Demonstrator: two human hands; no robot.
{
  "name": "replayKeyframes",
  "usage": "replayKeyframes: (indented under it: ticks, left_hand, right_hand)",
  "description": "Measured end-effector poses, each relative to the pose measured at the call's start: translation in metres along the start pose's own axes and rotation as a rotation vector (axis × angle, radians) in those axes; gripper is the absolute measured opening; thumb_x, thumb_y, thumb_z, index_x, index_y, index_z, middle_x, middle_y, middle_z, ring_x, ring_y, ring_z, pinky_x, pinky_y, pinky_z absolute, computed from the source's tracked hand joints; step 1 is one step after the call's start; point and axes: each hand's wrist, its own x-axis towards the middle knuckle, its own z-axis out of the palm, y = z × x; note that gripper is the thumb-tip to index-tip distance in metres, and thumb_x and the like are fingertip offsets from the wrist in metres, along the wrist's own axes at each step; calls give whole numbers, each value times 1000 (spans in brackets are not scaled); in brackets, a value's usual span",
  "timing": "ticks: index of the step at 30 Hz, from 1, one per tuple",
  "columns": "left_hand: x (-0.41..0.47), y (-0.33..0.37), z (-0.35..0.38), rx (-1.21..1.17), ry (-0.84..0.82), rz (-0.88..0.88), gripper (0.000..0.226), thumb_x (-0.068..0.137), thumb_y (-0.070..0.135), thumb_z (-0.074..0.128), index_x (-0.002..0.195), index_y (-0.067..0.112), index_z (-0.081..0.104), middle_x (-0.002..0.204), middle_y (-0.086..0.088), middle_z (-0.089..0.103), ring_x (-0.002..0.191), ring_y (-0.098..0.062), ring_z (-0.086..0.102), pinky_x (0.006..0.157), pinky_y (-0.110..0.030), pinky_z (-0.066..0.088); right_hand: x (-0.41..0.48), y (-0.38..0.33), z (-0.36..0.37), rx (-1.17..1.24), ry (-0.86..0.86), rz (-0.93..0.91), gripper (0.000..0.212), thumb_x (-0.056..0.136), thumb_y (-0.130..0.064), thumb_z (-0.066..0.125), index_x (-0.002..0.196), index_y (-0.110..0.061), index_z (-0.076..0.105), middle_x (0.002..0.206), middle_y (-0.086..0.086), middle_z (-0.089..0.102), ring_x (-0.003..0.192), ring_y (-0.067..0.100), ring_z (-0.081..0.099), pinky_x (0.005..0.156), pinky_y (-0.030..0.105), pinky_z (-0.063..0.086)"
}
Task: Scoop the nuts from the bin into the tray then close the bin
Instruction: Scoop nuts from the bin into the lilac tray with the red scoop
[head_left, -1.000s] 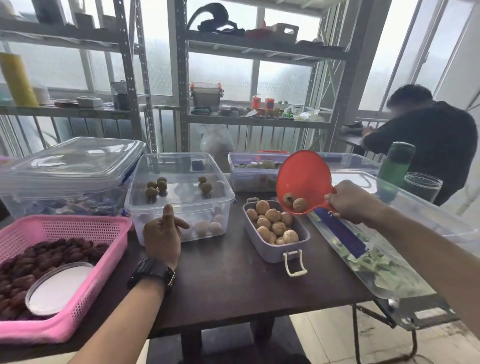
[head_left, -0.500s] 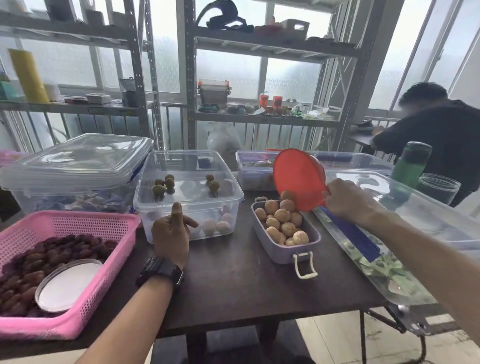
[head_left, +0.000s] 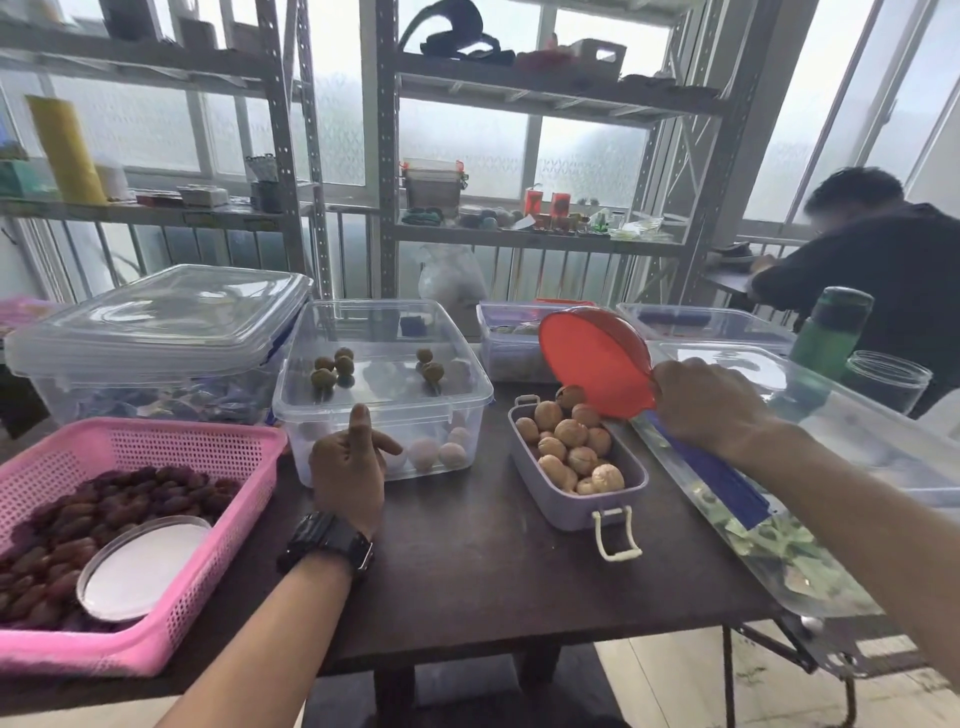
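My right hand (head_left: 711, 405) grips the handle of an orange scoop (head_left: 592, 358). The scoop is tipped steeply over the far end of a lilac tray (head_left: 582, 512), and walnuts (head_left: 569, 447) are heaped in that tray. My left hand (head_left: 349, 462) rests loosely curled, one finger raised, against the front of the clear bin (head_left: 384, 415). That bin stands open and holds a few pale nuts low at its front. The bin's clear lid (head_left: 810, 415) lies tilted at the right, under my right forearm.
A pink basket (head_left: 156, 644) of dark dates with a round white lid sits at the left. A lidded clear container (head_left: 156, 332) stands behind it. More clear boxes, a green bottle (head_left: 831, 327) and a glass jar (head_left: 888, 379) line the back right. A person leans over another table at the far right.
The scoop has tilted further downward and its two walnuts have dropped onto the pile in the tray. My left hand has stayed by the bin.
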Motion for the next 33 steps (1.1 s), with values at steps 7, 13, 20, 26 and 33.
replayKeyframes:
  ticks: [7,13,20,26,33]
  left_hand:
    - [-2,2,-1,-10,-15,-28,71,97,52,35,48,11,67,32,2,44,34,-17,43,61,-32,38]
    - [-2,2,-1,-13,-43,-60,73,95,59,32,49,13,67,31,4,45,34,-13,42,61,-34,38]
    - [-1,4,-2,-1,-43,-62,73,95,60,31,48,15,66,32,3,45,36,-17,44,60,-32,39]
    - [-2,6,-2,20,-35,-69,73,96,56,31,50,11,68,32,4,46,35,-13,44,61,-31,40]
    - [-2,5,-1,-4,-28,-74,77,90,65,30,49,11,68,31,2,44,36,-21,44,60,-33,41]
  right_hand:
    - [1,3,0,-8,30,-10,21,90,-17,43,100,-12,61,98,12,65,91,35,63,69,34,39]
    - [12,-2,-3,51,141,-28,19,92,-22,44,90,-13,61,87,12,66,80,35,65,63,33,41]
    - [16,-12,-4,-71,110,-141,18,89,-15,42,93,-15,60,96,9,66,88,32,66,64,31,39]
    - [4,-11,-5,-263,145,-304,23,91,-16,38,103,-18,57,96,6,67,89,28,68,62,31,36]
    - [-6,-4,-3,-389,159,-407,35,83,-10,27,105,-15,55,89,5,68,75,29,70,54,33,38]
